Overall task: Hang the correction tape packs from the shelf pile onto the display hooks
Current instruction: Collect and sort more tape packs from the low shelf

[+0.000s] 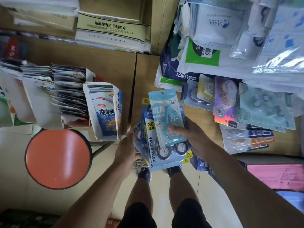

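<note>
I hold a stack of correction tape packs (152,145) in front of me, above the floor. My left hand (126,148) supports the stack from its left edge and underside. My right hand (192,137) grips the right side, thumb pressed on the top pack, a light blue 30 m correction tape pack (166,116). Beneath it lies a blue "VALUE PACK" card with round tapes. More packs lie in a shelf pile (243,109) on the wooden shelf to the right. No display hooks are visible.
A round orange stool (57,157) stands at the lower left. Open snack boxes (103,111) sit on the wooden shelf (105,63) at left. Plastic bags and sleeves (230,38) heap at the upper right. Pink paper (276,176) lies at the lower right.
</note>
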Tool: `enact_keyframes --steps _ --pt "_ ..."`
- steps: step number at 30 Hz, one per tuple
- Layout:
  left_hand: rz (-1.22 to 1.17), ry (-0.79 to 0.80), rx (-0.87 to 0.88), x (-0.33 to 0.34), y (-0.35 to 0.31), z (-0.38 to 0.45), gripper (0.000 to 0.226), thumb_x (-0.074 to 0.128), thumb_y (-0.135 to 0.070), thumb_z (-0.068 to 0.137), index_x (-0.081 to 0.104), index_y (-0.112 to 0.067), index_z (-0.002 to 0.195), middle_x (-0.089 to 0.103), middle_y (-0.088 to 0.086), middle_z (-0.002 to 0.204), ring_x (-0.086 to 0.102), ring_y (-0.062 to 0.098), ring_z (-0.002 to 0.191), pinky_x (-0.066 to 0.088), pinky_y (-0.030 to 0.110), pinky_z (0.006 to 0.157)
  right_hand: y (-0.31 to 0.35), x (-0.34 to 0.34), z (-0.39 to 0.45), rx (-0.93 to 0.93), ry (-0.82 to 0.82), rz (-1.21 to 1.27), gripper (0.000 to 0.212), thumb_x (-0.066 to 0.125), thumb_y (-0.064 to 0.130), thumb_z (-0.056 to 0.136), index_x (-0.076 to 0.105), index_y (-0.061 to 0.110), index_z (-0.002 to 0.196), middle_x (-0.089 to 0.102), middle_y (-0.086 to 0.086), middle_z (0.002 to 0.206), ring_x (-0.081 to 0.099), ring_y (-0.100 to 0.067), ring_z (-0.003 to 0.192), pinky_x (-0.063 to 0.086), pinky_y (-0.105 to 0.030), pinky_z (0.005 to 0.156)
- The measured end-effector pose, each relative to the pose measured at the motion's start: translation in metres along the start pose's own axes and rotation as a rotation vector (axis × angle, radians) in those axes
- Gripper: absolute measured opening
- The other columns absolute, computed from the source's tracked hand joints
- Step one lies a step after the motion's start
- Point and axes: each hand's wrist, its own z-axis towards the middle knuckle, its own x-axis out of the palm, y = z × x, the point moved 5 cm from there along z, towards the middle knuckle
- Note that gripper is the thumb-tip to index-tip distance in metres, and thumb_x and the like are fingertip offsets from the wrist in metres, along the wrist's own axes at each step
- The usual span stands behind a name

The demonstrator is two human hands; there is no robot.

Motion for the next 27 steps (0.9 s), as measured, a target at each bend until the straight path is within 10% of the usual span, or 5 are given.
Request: enact_keyframes --steps 6,13,17,22,27 --pt "-0.045 0.032 -0.047 -0.003 0.026 -0.012 0.018 0.051 -0.002 0.104 0.066 -0.012 0.108 0.075 0.015 0.103 0.076 0.022 0.078 0.063 0.036 0.064 -0.022 -0.01 -0.013 0.04 -0.069 0.133 0.077 0.091 0.034 0.064 0.059 0.016 0.132 0.072 -0.014 0.122 0.07 -0.036 0.113 0.049 -0.059 0.105" --pt "0.402 0.218 -0.038 0.023 0.017 -0.026 0.083 0.056 -0.096 0.061 0.058 -0.039 0.122 0.073 -0.001 0.121 0.072 0.024 0.111 0.057 0.049 0.097 -0.032 -0.002 -0.027 0.031 -0.06 0.088 0.069 0.091 0.031 0.07 0.06 0.02 0.13 0.073 -0.011 0.121 0.07 -0.035 0.112 0.052 -0.058 0.102" --pt "0.429 0.132 0.079 0.039 0.003 -0.021 0.089 0.08 -0.081 0.047 0.066 -0.034 0.122 0.08 -0.011 0.108 0.077 0.014 0.099 0.062 0.046 0.093 -0.026 0.012 -0.036 -0.017 0.019 0.031 0.067 0.085 0.017 0.077 0.052 0.018 0.136 0.074 -0.007 0.12 0.071 -0.027 0.111 0.06 -0.037 0.089" --pt "0.393 0.154 0.134 0.044 -0.001 -0.023 0.074 0.095 -0.056 0.054 0.067 -0.033 0.119 0.081 -0.009 0.107 0.079 0.013 0.094 0.065 0.04 0.082 -0.022 0.016 -0.045 -0.002 0.041 0.122 0.077 0.072 0.009 0.077 0.041 0.023 0.146 0.067 -0.014 0.13 0.067 -0.034 0.118 0.057 -0.047 0.097" --pt "0.354 0.16 0.179 0.047 -0.005 -0.026 0.064 0.095 -0.04 0.055 0.071 -0.029 0.113 0.082 -0.007 0.102 0.08 0.017 0.092 0.065 0.045 0.085 -0.004 0.019 -0.058 0.05 -0.049 0.229 0.048 0.066 0.035 0.094 0.057 0.018 0.137 0.074 -0.003 0.118 0.073 -0.02 0.106 0.062 -0.033 0.079"
